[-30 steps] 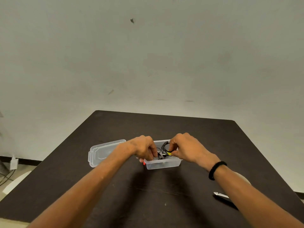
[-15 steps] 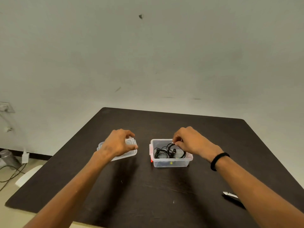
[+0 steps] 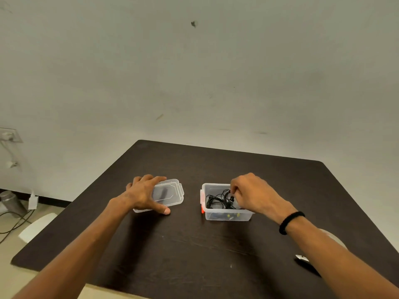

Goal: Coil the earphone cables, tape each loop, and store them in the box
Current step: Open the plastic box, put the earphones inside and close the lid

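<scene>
A small clear plastic box (image 3: 226, 216) with an orange latch stands on the dark table (image 3: 194, 244). Black coiled earphone cables (image 3: 218, 200) lie inside it, with bits of yellow tape showing through the front wall. My right hand (image 3: 254, 194) reaches into the box from the right, fingertips pinched on the cables. To the left, the clear lid (image 3: 170, 193) lies flat on the table. My left hand (image 3: 144, 194) rests over its left part, fingers and thumb gripping its edges.
A dark tool with a white tip (image 3: 303, 261) lies near the table's right front, partly under my right forearm. A wall stands just behind the table. On the floor at left are cables, a grey cylinder (image 3: 11, 202) and a white object (image 3: 36, 227).
My left hand left the box, moved left and took hold of the lid. My right hand lowered the taped coil into the box. The view shifted, so box and lid sit farther apart.
</scene>
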Demonstrator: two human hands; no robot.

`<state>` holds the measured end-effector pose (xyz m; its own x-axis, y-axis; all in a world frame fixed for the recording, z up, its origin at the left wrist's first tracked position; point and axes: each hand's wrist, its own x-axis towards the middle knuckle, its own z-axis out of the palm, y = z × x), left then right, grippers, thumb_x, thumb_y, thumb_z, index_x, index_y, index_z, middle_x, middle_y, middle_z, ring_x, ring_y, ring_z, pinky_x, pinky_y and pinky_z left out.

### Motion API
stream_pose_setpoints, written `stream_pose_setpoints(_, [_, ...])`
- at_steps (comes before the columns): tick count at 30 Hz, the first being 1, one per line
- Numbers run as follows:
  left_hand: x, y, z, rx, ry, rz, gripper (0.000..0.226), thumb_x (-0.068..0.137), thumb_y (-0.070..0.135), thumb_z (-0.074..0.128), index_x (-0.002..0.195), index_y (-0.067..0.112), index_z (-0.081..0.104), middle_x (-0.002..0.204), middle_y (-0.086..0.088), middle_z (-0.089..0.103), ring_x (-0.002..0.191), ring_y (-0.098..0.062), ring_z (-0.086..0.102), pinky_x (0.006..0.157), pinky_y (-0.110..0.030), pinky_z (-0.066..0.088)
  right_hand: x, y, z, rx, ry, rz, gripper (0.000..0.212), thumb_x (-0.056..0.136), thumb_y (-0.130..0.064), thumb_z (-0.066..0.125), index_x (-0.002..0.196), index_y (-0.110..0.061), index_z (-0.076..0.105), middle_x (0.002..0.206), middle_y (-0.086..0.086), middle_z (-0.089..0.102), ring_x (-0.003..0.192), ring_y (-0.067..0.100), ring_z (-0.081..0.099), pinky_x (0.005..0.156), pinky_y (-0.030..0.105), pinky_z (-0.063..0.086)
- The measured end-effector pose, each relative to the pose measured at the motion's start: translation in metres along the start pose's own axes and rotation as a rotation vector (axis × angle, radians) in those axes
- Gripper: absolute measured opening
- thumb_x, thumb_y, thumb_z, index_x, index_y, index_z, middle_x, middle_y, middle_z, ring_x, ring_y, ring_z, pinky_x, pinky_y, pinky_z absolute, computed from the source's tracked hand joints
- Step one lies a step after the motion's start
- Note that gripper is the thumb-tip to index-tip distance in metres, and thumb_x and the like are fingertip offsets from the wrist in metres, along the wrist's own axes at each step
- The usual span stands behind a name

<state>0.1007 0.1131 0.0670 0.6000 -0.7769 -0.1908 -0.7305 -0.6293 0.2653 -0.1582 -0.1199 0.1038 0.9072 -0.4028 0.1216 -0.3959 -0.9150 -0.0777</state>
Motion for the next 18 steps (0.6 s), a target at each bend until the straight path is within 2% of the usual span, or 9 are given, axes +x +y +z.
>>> stream_pose_setpoints(4, [-0.002,-0.010,-0.005,-0.112,-0.061,-0.014,0.147,0.030,0.099,0.070,0.158,0.050,0.018,0.162,-0.002,0.036,0.149,-0.034,0.030,0.119,-0.063,0.031,-0.001,-0.014,-0.008,0.070,0.153,-0.013,0.026,0.094,-0.013,0.051,0.096,-0.022,0.075,0.095,-0.006,0.075,0.083,0.013,0.068,0.074,0.039,0.061])
stream_pose_setpoints(7, [-0.008,-0.006,0.000,-0.145,0.050,0.011,0.133,0.051,0.084,0.081,0.159,0.049,0.011,0.159,-0.007,0.035,0.146,-0.037,0.031,0.118,-0.065,0.032,0.007,-0.033,-0.009,0.311,0.256,0.003,0.018,0.097,-0.019,0.061,0.105,-0.022,0.077,0.096,-0.009,0.076,0.084,0.006,0.069,0.080,0.033,0.062])
stream_pose_setpoints(9, [-0.017,0.000,0.004,-0.159,0.234,0.075,0.128,0.061,0.073,0.085,0.160,0.048,0.008,0.157,-0.006,0.034,0.143,-0.034,0.032,0.117,-0.063,0.034,0.011,-0.050,-0.014,0.498,0.277,0.072,0.021,0.096,-0.039,0.070,0.112,-0.027,0.072,0.093,-0.013,0.074,0.082,0.001,0.069,0.078,0.026,0.060])
stream_pose_setpoints(10, [-0.023,0.004,0.003,-0.162,0.333,0.129,0.128,0.062,0.072,0.086,0.160,0.049,0.007,0.157,-0.005,0.034,0.143,-0.032,0.032,0.116,-0.062,0.034,0.013,-0.059,-0.018,0.591,0.255,0.133,0.030,0.095,-0.051,0.069,0.114,-0.028,0.069,0.089,-0.011,0.074,0.079,0.001,0.069,0.074,0.023,0.058])
stream_pose_setpoints(12, [-0.036,0.019,-0.002,-0.118,0.516,0.264,0.129,0.064,0.072,0.084,0.161,0.050,0.003,0.157,-0.005,0.033,0.144,-0.030,0.030,0.117,-0.059,0.031,0.017,-0.072,-0.030,0.817,0.118,0.289,0.057,0.098,-0.069,0.051,0.114,-0.017,0.067,0.081,0.001,0.078,0.067,0.010,0.071,0.063,0.025,0.056])
stream_pose_setpoints(13, [-0.041,0.029,-0.005,-0.062,0.600,0.329,0.128,0.065,0.072,0.083,0.162,0.049,0.002,0.157,-0.006,0.033,0.144,-0.031,0.030,0.119,-0.059,0.029,0.019,-0.075,-0.037,0.965,-0.010,0.365,0.072,0.099,-0.074,0.040,0.117,-0.010,0.065,0.079,0.009,0.079,0.061,0.016,0.070,0.059,0.028,0.056])
stream_pose_setpoints(15, [-0.047,0.053,-0.008,0.098,0.762,0.436,0.125,0.069,0.073,0.080,0.162,0.047,0.002,0.156,-0.010,0.034,0.145,-0.034,0.032,0.120,-0.063,0.028,0.018,-0.075,-0.051,1.227,-0.259,0.464,0.083,0.098,-0.079,0.029,0.119,-0.005,0.061,0.087,0.024,0.078,0.060,0.023,0.069,0.058,0.031,0.057])
stream_pose_setpoints(16, [-0.047,0.064,-0.010,0.166,0.836,0.480,0.121,0.071,0.073,0.078,0.163,0.046,0.004,0.156,-0.012,0.035,0.145,-0.036,0.032,0.119,-0.065,0.027,0.017,-0.071,-0.057,1.309,-0.318,0.491,0.083,0.097,-0.079,0.033,0.119,-0.003,0.060,0.092,0.028,0.077,0.064,0.026,0.070,0.061,0.032,0.059])
stream_pose_setpoints(18, [-0.046,0.084,-0.013,0.180,0.928,0.573,0.112,0.076,0.070,0.076,0.163,0.042,0.012,0.154,-0.014,0.036,0.146,-0.036,0.031,0.121,-0.065,0.025,0.013,-0.055,-0.063,1.430,-0.275,0.538,0.073,0.097,-0.069,0.053,0.119,0.000,0.061,0.098,0.031,0.076,0.075,0.031,0.074,0.069,0.034,0.063])
